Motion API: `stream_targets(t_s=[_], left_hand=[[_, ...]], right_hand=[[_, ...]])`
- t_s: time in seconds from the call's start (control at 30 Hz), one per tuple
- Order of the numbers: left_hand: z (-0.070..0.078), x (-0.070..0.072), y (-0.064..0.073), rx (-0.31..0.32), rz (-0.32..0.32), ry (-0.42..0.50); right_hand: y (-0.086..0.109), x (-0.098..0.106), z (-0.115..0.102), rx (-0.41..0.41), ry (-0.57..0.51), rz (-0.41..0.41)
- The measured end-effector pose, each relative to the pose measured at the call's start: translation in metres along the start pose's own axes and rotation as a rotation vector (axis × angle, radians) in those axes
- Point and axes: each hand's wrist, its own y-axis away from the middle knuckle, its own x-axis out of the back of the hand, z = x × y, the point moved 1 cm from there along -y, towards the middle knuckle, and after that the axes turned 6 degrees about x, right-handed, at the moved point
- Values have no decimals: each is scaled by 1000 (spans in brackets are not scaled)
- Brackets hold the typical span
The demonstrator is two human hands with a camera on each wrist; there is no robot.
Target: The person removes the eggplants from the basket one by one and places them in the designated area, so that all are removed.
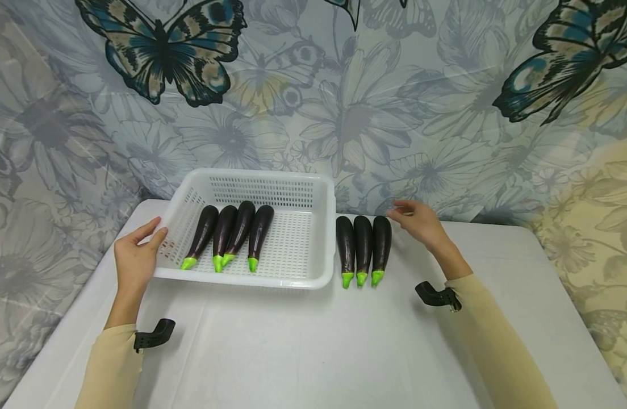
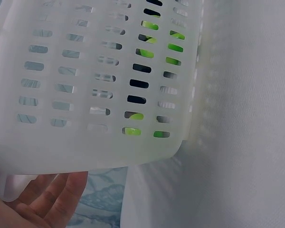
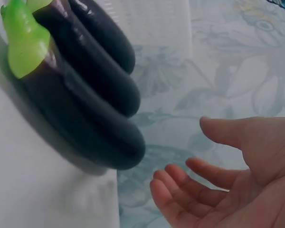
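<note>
In the head view my left hand [image 1: 136,255] grips the left rim of a white perforated plastic basket [image 1: 293,278]. The left wrist view shows curled fingers [image 2: 61,197] under the rim. Inside the basket, towards its left half, lie several dark purple eggplants [image 1: 260,236] with bright green stem ends facing me. Three more eggplants lie side by side on the table, just right of the basket. Beside the rounded far end of the rightmost eggplant [image 1: 381,244], my right hand [image 1: 421,224] hovers with fingers loosely spread, apart from it and holding nothing.
A white cloth covers the table [image 1: 313,352]. Close behind its far edge hangs a floral backdrop [image 1: 354,113] with butterflies, which also runs along both sides. Each wrist carries a black camera mount [image 1: 438,295].
</note>
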Motion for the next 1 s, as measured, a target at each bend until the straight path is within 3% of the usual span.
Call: stream_targets(t_s=[0.4,1.0], left_hand=[[-1,1,-1,1,-6,-10],[0,1,0,0,-3,0]], right_hand=[[-10,-3,-23,53,40,19],[-26,-32,-87,146,11,9]])
